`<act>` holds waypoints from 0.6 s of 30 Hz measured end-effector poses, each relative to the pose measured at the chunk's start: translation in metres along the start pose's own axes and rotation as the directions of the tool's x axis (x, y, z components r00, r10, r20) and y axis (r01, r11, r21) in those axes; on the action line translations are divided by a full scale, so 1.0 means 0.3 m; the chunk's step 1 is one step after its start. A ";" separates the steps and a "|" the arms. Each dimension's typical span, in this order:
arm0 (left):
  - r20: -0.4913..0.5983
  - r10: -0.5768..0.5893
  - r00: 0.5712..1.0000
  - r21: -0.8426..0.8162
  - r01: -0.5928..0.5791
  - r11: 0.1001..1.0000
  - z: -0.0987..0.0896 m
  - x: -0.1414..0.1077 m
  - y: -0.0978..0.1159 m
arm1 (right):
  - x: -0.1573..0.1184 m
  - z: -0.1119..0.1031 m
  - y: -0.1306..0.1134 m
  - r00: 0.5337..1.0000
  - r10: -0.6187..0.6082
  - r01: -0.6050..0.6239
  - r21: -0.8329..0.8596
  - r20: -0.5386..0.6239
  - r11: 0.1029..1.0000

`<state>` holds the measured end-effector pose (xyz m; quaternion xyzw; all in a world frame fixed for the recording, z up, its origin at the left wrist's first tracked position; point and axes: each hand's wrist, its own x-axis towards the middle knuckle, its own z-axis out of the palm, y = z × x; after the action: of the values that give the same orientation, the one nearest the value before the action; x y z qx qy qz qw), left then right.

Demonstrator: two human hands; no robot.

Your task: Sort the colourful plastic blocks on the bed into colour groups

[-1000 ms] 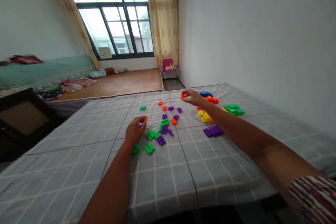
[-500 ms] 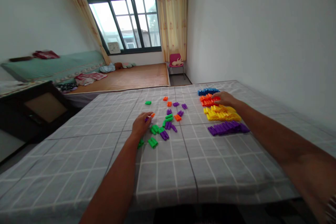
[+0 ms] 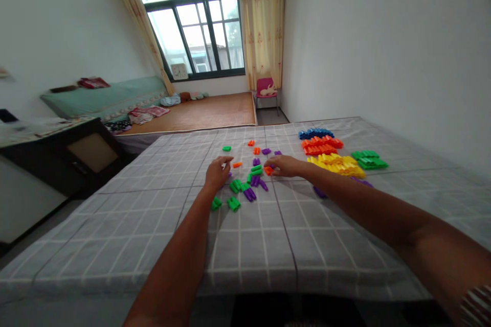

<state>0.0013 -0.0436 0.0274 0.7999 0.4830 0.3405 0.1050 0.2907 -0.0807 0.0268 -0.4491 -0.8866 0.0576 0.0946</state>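
Several small green, purple and orange pieces lie scattered on the checked cloth of the table [image 3: 264,235]. My left hand [image 3: 219,169] is at their left side, fingers apart, just left of an orange piece [image 3: 237,164]. Beneath its fingertips a purple piece partly shows. My right hand [image 3: 283,165] reaches in from the right, its fingertips on an orange piece [image 3: 268,170]. At the right stand sorted rows: blue [image 3: 316,134], orange [image 3: 322,145], yellow [image 3: 337,164] and green [image 3: 369,160]. My right forearm partly hides a purple row [image 3: 319,192].
Beyond the table is a low bed [image 3: 207,111] with cloths on it. A dark cabinet [image 3: 76,156] stands at the left, a pink chair [image 3: 266,93] at the back. A white wall [image 3: 383,46] runs along the right.
My right hand has moved left from the orange row to the scattered pieces. My left hand has opened, and an orange piece lies apart beside it. The view has turned slightly left, showing the green row.
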 end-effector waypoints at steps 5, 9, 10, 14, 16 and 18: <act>0.192 0.045 0.980 0.139 -0.073 0.988 -0.001 0.039 0.032 | 0.008 0.020 -0.046 0.997 0.072 -0.070 -0.041 0.040 0.997; 0.317 0.025 0.948 0.243 -0.107 0.964 0.059 0.127 0.085 | -0.068 -0.018 -0.085 0.995 -0.014 0.012 0.022 0.100 1.000; 0.328 0.009 0.945 0.262 -0.100 0.960 0.084 0.158 0.100 | -0.089 -0.027 -0.098 0.992 -0.062 0.059 0.039 0.106 0.998; 0.332 -0.104 0.938 0.360 -0.024 0.933 0.208 0.286 0.156 | -0.149 -0.038 -0.149 0.971 -0.213 0.210 0.032 0.108 0.977; 0.329 -0.152 0.932 0.394 0.011 0.919 0.271 0.337 0.172 | -0.163 -0.033 -0.164 0.979 -0.187 0.186 0.020 0.080 0.982; 0.329 -0.168 0.929 0.405 0.022 0.914 0.323 0.372 0.178 | -0.170 -0.025 -0.168 0.988 -0.144 0.142 0.045 0.053 0.989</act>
<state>0.1350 0.0388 0.0312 0.8279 0.5534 0.0799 0.0446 0.2823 -0.1516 0.0375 -0.3804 -0.9175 0.0817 0.0828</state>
